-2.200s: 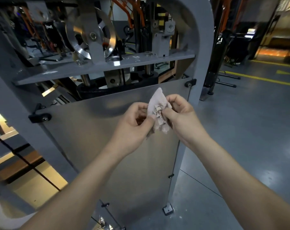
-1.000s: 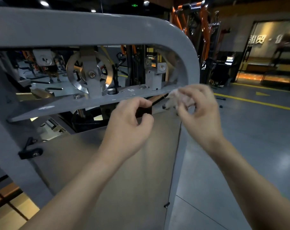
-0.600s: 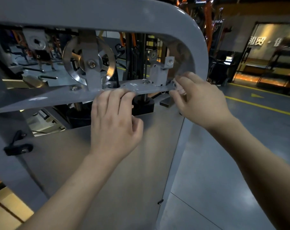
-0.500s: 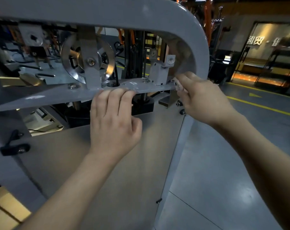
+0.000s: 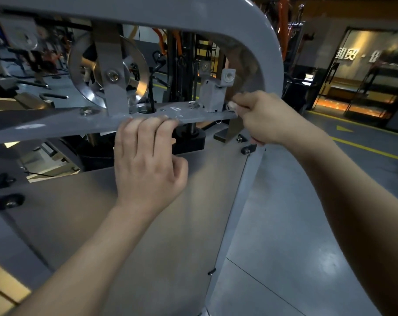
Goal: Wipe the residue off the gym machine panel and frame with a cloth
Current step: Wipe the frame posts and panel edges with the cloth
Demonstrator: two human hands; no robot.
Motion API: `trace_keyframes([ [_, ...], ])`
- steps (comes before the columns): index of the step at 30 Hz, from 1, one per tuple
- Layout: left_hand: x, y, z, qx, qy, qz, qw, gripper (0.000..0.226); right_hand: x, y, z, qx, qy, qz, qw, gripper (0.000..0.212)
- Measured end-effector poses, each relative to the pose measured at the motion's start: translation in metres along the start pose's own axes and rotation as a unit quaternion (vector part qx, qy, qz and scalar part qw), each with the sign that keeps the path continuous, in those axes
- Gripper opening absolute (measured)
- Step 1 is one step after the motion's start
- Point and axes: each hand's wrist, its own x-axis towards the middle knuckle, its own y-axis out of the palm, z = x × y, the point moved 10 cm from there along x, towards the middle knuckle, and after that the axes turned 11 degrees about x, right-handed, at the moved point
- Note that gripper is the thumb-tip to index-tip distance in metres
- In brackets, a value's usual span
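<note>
Now the right hand is pinching the cloth, mostly hidden, against the right end of the cross plate beside the frame; the left hand is curling its fingers over that plate's near edge; soft and light, the cloth is likely needing a tightly bunched grip.
</note>
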Motion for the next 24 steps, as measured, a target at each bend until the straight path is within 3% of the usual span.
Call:
trace_keyframes([
  [5,-0.001,0.001,0.000,-0.005,0.004,0.003,1.000,0.054,-0.022,-0.005,0.008,0.005,-0.029,0.022,0.999,0.032],
  [8,0.000,0.002,-0.001,-0.004,0.005,0.001,1.000,0.054,-0.003,0.000,0.006,-0.014,0.002,0.028,0.999,0.022],
  [14,0.000,0.000,0.000,-0.014,0.002,-0.002,1.000,0.053,-0.018,-0.005,0.004,0.055,0.026,0.029,0.998,0.029],
  [16,0.000,0.001,0.000,-0.009,0.002,-0.005,1.000,0.052,-0.020,-0.005,0.006,0.030,0.030,0.037,0.998,0.033],
  [24,0.000,0.003,-0.001,0.004,0.005,0.001,1.000,0.053,0.032,0.006,-0.008,-0.019,0.143,0.016,0.989,0.012],
])
